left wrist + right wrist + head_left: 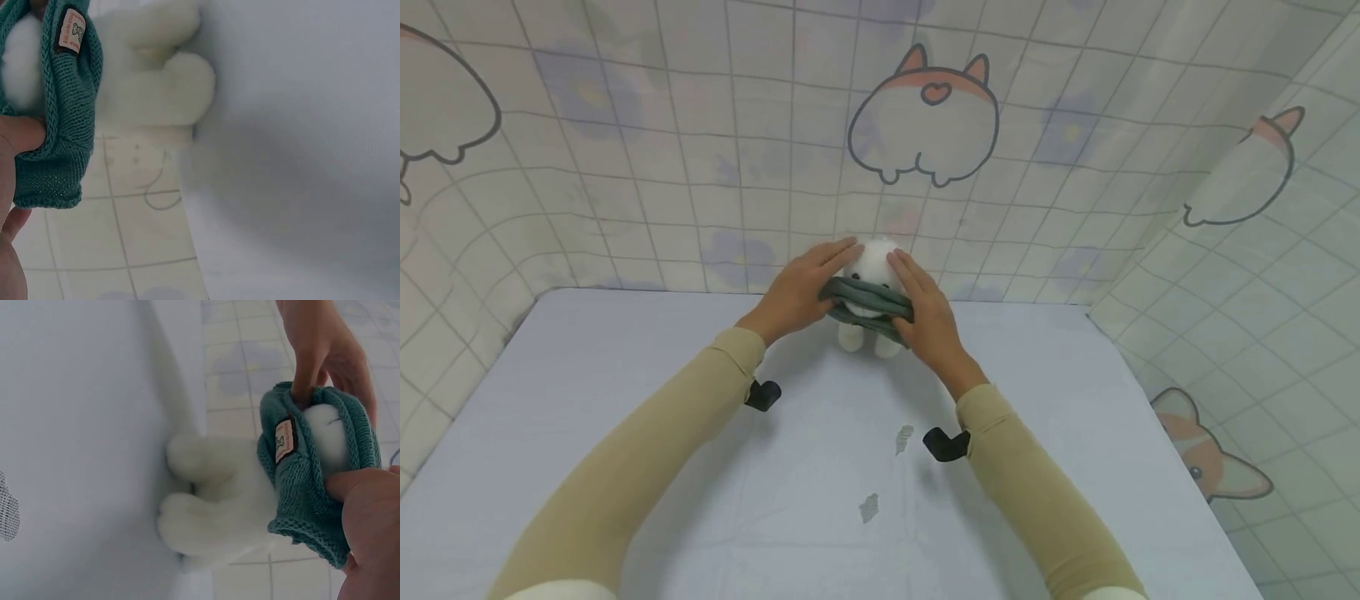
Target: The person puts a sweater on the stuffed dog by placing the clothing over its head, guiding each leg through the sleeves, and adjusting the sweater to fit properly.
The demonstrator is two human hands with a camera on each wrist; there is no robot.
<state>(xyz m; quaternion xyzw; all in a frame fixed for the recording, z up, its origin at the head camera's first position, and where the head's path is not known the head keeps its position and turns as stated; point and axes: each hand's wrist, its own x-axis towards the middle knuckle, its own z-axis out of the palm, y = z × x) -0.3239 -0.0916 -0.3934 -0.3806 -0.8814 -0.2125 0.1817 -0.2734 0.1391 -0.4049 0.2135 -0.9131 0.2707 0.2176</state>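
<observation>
A white plush toy (877,260) stands upright near the far edge of the table, its dark eyes partly showing in the head view. Bunched around the lower part of its head is a small teal knitted sweater (868,293) with a sewn-on label, clearest in the right wrist view. My left hand (797,287) grips the sweater on one side, thumb tucked inside the knit opening. On the opposite side my right hand (931,321) holds it likewise, thumb in the opening. Below the knit, the toy's white body and stubby legs (200,519) are bare.
The table (820,500) has a pale cloth with two small grey patches (868,507) in front. A tiled-pattern curtain (685,167) with cartoon corgis hangs close behind the toy and along the sides. Black wrist mounts (946,445) jut inward from both sleeves.
</observation>
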